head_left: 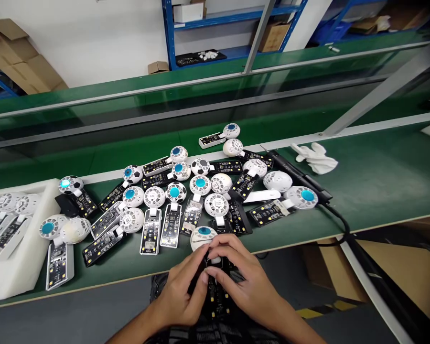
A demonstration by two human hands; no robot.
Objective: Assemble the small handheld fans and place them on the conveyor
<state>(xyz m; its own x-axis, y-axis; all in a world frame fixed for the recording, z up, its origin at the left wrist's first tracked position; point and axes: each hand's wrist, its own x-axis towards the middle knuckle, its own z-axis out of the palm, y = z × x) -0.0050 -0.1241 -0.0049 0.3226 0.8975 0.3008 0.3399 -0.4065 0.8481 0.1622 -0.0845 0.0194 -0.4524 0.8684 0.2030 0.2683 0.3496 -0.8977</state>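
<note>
Behind everything stands a pale wall (103,43) with blue shelving (215,19) before it, and cardboard boxes (32,71) are stacked at the left. Below lies the long green surface (376,177), crossed by white rails, with grey floor (103,315) showing under its near edge. On the surface at the left, a white foam tray (25,279) holds several units side by side.

Many more units lie loose across the middle, each a round, football-like head on a black circuit board. The boards are bare to view, so these look not closed up; whether they are worked on or waiting cannot be told. One at the far left, a lit unit (65,183), glows cyan. To the right, a black corded electric screwdriver (297,177) lies beside a white glove (315,158).

At the near edge is the held unit (202,235), its board also exposed, apparently midway through handling. The left hand (186,286) and right hand (241,274) hold it together, fingers and thumbs pinched narrow around the join below its head. What exactly the fingertips grip is hidden.
</note>
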